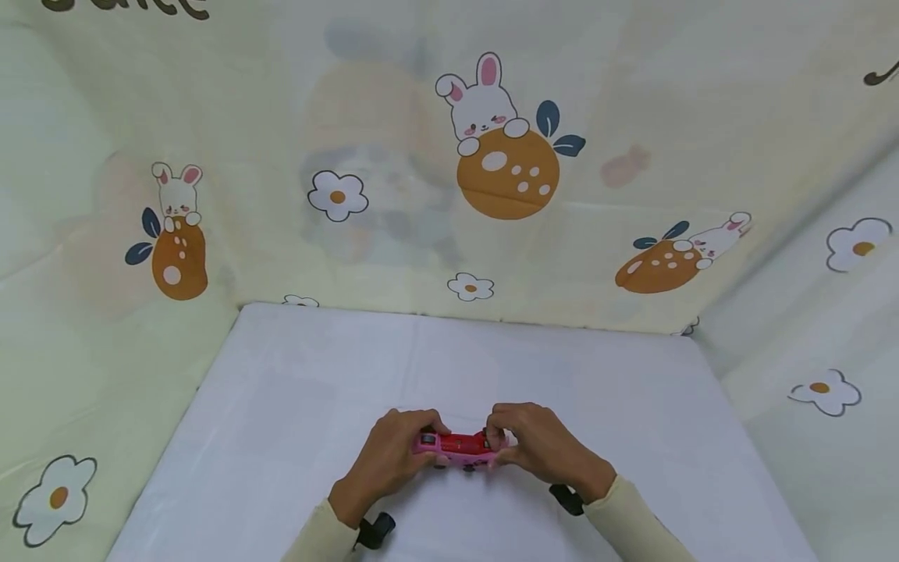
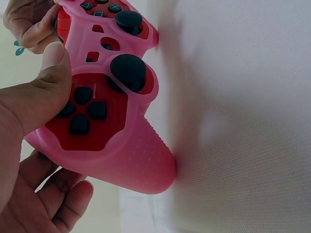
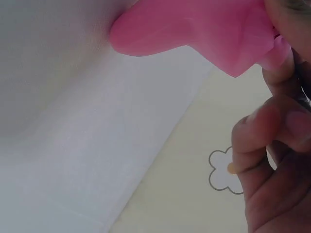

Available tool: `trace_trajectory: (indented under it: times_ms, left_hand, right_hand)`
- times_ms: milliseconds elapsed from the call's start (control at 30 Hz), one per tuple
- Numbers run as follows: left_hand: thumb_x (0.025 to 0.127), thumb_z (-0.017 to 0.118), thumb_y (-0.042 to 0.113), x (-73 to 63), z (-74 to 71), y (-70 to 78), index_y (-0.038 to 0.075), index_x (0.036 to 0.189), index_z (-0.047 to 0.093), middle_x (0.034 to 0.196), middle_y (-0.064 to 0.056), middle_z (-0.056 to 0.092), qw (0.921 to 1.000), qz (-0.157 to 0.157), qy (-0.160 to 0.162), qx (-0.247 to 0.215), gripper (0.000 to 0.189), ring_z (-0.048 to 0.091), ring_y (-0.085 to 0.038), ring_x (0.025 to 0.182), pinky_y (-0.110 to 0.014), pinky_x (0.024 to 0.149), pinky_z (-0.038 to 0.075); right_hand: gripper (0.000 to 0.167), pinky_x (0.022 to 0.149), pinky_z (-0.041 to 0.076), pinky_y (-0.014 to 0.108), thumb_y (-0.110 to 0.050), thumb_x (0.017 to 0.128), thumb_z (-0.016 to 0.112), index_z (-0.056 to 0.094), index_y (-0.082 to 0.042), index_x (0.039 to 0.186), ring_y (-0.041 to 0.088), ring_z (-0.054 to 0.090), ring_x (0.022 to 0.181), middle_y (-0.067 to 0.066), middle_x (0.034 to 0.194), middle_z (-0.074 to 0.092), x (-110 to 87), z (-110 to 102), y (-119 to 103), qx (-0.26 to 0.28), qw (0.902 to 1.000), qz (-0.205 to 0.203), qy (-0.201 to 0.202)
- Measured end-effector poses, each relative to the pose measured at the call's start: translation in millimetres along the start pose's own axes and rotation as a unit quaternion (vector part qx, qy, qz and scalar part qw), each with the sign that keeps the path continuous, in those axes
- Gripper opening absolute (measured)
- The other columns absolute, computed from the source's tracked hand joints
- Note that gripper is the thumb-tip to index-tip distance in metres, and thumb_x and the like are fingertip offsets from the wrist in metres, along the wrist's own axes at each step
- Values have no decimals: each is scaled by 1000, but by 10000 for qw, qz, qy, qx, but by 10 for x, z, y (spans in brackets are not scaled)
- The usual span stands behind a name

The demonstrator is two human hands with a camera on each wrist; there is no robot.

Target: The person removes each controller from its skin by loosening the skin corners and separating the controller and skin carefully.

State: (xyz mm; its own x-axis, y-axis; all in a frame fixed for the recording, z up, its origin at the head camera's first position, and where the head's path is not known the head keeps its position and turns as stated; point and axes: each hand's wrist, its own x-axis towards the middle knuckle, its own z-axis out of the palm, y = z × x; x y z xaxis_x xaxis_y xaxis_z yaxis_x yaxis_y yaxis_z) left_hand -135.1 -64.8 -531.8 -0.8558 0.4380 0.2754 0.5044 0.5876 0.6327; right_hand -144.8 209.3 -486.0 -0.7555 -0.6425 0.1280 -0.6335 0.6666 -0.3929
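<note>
A red game controller (image 1: 460, 444) with black thumbsticks sits in a pink rubbery cover (image 2: 141, 150), standing on its grips on the white tabletop. The left hand (image 1: 396, 446) holds one end, its thumb lying across the front beside the direction pad (image 2: 82, 110) and its fingers behind. At the other end, the right hand (image 1: 544, 443) pinches the pink cover's edge between thumb and finger near the shoulder buttons. In the right wrist view, the cover bulges outward by these fingers (image 3: 257, 131). The controller's red top side shows between the hands in the head view.
A white-covered table (image 1: 337, 367) lies under the hands. Cream curtains (image 1: 393, 257) printed with rabbits and flowers rise behind it and along both sides. Each wrist bears a black strapped device (image 1: 377, 531).
</note>
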Motion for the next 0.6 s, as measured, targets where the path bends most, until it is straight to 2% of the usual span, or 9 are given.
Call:
trace_trajectory:
  times_ms: [367, 600]
  left_hand:
    - [80, 93, 31, 24, -13, 3, 26, 105, 75, 105, 11, 80, 9999, -100, -67, -84, 31, 67, -2, 90, -30, 82, 47]
    - [80, 93, 28, 30, -26, 3, 26, 105, 74, 106, 11, 80, 10000, -49, -27, -51, 31, 68, -3, 92, -30, 82, 48]
  right_hand:
    - [38, 67, 46, 20, -24, 69, 98, 61, -29, 78, 14, 59, 73, -19, 82, 60, -25, 37, 182, 929, 9956, 61, 105]
    - [38, 66, 44, 20, -20, 69, 99, 63, -32, 77, 12, 55, 73, -11, 80, 65, -31, 116, 330, 1476, 9889, 158, 89]
